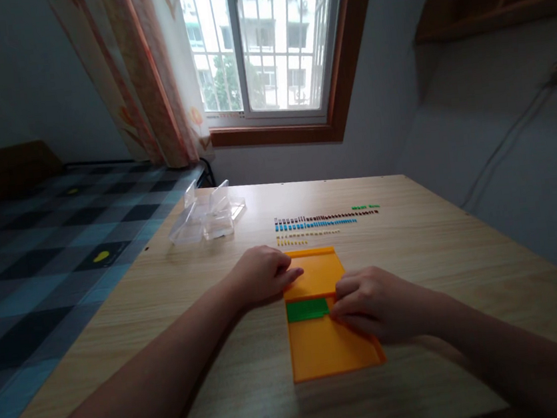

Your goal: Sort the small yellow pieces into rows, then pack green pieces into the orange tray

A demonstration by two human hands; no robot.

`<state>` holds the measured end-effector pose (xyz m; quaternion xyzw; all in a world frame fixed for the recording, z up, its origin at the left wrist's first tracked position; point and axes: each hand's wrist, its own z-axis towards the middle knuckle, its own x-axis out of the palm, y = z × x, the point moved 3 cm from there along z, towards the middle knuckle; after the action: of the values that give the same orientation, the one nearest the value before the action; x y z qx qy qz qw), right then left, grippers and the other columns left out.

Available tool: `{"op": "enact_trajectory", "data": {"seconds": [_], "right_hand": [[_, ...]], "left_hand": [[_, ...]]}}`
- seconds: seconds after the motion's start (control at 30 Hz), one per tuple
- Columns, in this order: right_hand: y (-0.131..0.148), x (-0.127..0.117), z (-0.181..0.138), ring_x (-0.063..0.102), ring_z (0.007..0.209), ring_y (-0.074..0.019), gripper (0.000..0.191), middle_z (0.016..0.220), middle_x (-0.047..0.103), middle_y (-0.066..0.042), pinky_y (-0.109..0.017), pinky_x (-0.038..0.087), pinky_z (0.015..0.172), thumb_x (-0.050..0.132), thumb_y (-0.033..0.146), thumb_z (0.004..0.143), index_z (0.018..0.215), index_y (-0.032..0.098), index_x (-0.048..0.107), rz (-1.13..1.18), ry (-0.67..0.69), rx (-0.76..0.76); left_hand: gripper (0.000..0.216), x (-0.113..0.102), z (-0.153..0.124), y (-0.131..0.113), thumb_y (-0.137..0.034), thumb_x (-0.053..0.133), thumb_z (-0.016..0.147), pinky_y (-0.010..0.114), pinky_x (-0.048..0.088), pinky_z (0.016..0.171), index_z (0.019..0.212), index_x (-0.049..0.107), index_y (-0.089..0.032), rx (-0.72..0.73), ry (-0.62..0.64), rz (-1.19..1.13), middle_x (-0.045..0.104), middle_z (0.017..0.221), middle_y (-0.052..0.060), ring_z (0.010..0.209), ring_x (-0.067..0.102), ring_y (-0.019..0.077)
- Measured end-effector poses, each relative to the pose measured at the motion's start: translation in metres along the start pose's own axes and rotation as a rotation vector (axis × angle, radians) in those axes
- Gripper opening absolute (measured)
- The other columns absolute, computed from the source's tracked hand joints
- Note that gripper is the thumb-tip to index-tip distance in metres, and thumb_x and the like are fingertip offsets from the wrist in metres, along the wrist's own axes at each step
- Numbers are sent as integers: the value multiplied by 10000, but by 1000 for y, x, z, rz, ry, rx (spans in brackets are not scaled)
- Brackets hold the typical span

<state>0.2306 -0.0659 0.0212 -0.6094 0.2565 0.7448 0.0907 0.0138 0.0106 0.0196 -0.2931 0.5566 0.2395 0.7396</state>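
An orange two-part tray [335,353] lies on the table in front of me, a raised divider crossing its middle. My left hand [262,273] rests at the tray's upper left edge, its fingers curled and the thumb reaching over the rim. In the lower compartment, along the divider, sits a block of thin green pieces [306,310] packed side by side. At the right end of this block the fingertips of my right hand [372,302] are pinched together. Whatever they hold is hidden or too small to name.
Beyond the tray, small brown pieces [327,217], blue pieces [315,224] and yellow pieces [289,242] are lined up in rows on the wooden table [227,376]. A few small green pieces [365,207] lie behind them. Clear plastic boxes [208,213] stand at the far left.
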Motion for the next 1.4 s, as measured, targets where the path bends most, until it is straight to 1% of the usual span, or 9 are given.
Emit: {"op": "enact_trajectory", "data": {"seconds": [0.5,0.67,0.8,0.93,1.03,1.1,1.17,1.27,1.4], "right_hand": [[1,-1,1,560,722,-136,218,859,683,-37,-275,402,688,528,205,969,1008,205,743,18,4,14],[0,-1,1,561,713,-138,183,838,678,-30,-278,402,668,554,205,954,955,211,737,25,-15,-5],[-4,-2,1,549,673,-139,186,766,654,-27,-281,401,632,555,236,972,917,208,730,42,-149,-21],[-14,-11,2,543,651,-149,168,703,631,-20,-287,408,607,566,221,968,930,210,729,28,-406,-18],[-37,-25,-4,558,666,-167,151,680,641,-20,-314,442,650,586,200,950,932,211,735,-27,-673,56],[-62,-34,-14,591,725,-190,144,723,678,-37,-345,473,713,603,227,940,925,215,746,-58,-854,172],[-95,-37,-26,610,767,-208,170,798,719,-57,-361,488,729,610,295,931,916,217,760,-54,-982,330],[-147,-29,-45,643,805,-218,306,918,755,-85,-349,505,714,559,418,928,927,193,767,38,-1099,621],[-190,-15,-56,652,838,-246,394,945,754,-123,-379,522,754,491,430,909,972,154,765,-1,-1134,750]], "left_hand": [[477,0,0,0,-432,484,971,287,272,575,587,600,-173,6,14,0,615,596,29,550,458,136],[482,1,0,1,-437,481,972,286,270,563,590,602,-168,4,18,14,603,588,26,549,470,136],[472,1,0,1,-435,490,965,287,273,559,591,603,-169,4,19,21,602,585,29,555,483,140],[444,0,0,2,-407,506,952,286,277,553,590,609,-171,-9,32,26,599,579,31,548,488,144],[420,0,0,4,-388,507,945,284,287,561,604,628,-175,-19,54,51,617,593,37,559,501,150],[412,1,0,6,-390,500,946,282,291,566,623,645,-177,-26,74,64,637,614,44,573,515,154],[408,3,0,9,-394,497,945,282,288,567,636,656,-179,-34,94,77,654,637,51,584,524,159],[403,5,1,11,-391,489,944,284,284,571,644,659,-183,-32,102,92,666,658,57,593,528,163],[399,4,0,11,-382,489,938,288,299,584,630,649,-186,-40,98,77,655,641,52,593,525,164]]}}
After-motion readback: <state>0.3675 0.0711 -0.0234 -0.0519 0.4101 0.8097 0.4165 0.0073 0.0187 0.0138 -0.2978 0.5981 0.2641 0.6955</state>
